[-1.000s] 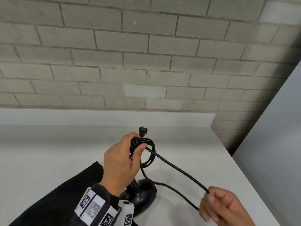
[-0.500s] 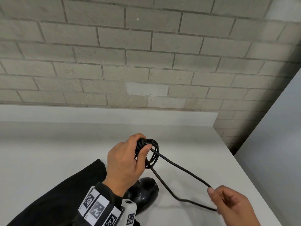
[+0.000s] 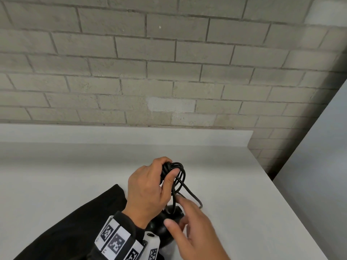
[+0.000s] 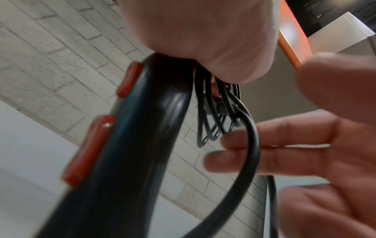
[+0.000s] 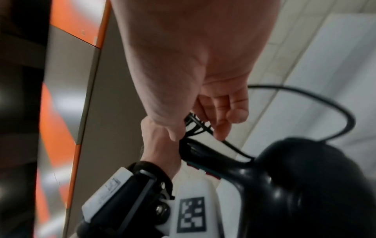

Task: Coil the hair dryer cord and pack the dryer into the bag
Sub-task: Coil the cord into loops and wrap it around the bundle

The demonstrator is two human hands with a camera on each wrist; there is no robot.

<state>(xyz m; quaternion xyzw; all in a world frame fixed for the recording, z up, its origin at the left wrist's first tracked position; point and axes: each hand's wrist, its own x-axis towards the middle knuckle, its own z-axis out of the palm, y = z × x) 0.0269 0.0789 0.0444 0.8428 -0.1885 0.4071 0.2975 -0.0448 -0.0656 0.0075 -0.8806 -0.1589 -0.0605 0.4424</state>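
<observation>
Your left hand [image 3: 148, 190] grips the coiled cord [image 3: 175, 175] with the dryer [image 3: 165, 224] handle above the bench, right hand [image 3: 189, 229] fingers loosely spread beside it holding nothing; coiling's nearly done, tuck the last slack, then bag [image 3: 65, 222].

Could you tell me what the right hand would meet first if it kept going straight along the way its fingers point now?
Most likely the coiled cord bunched in the left hand: the right hand points up at the loops from just below. Depth is unclear; the fingers may already touch a strand.

White table [image 3: 56, 175] against brick wall; black bag [image 3: 62, 222] lying flat on it
</observation>
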